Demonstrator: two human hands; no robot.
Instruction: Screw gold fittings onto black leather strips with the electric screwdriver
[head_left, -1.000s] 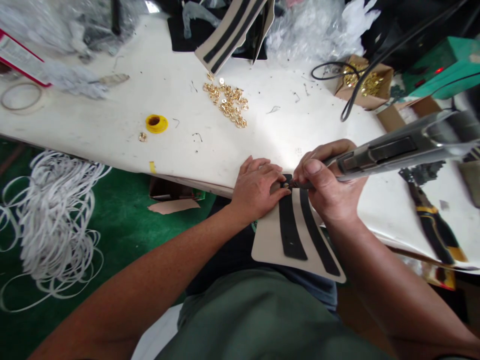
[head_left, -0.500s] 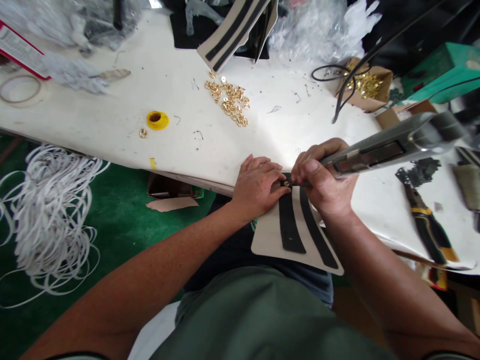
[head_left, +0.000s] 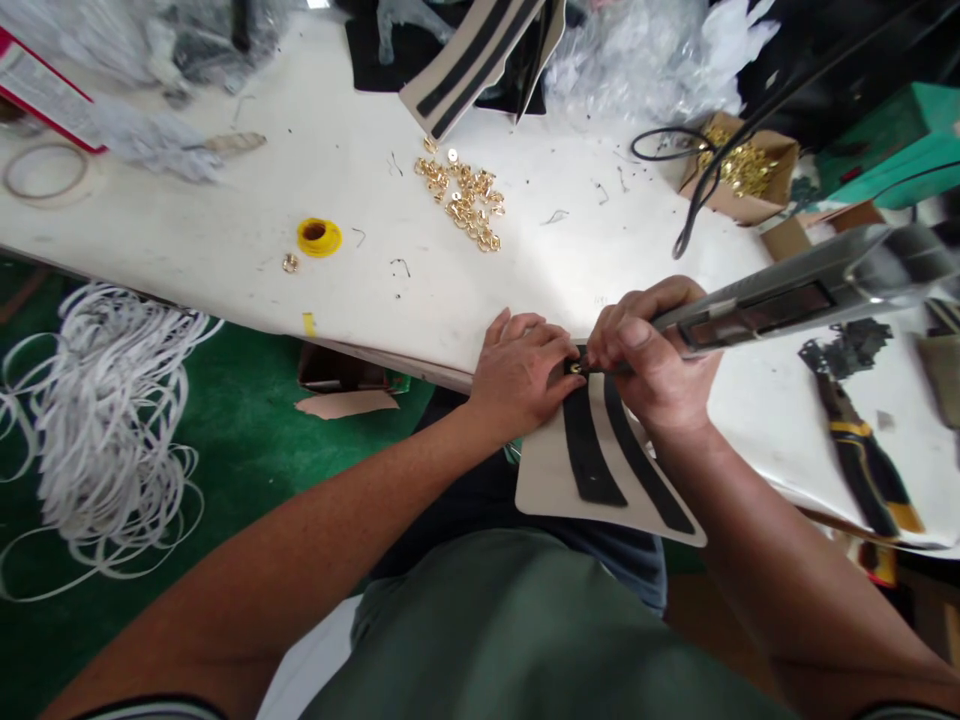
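A beige panel with black strips (head_left: 546,478) lies over the table's near edge, its lower end hanging above my lap. My left hand (head_left: 521,372) presses on its upper end, thumb and forefinger closed about a small gold-coloured fitting (head_left: 576,368) on a black strip. In my right hand (head_left: 660,355) is a grey electric screwdriver (head_left: 780,300), gripped near its front, the body slanting up to the right. The tool's tip meets the fitting beside my left fingertips; my fingers partly hide the contact.
Loose gold-coloured fittings (head_left: 469,205) lie mid-table, near a yellow tape roll (head_left: 319,238). Pliers (head_left: 862,460) and black parts (head_left: 844,348) lie at right. Behind are a cardboard box of gold pieces (head_left: 739,195), a cable (head_left: 712,180) and similar panels (head_left: 472,70). White strapping (head_left: 112,430) heaps on the floor.
The view has shifted slightly. The panel's lower end has swung a little to the right; both hands keep their grip at the fitting.
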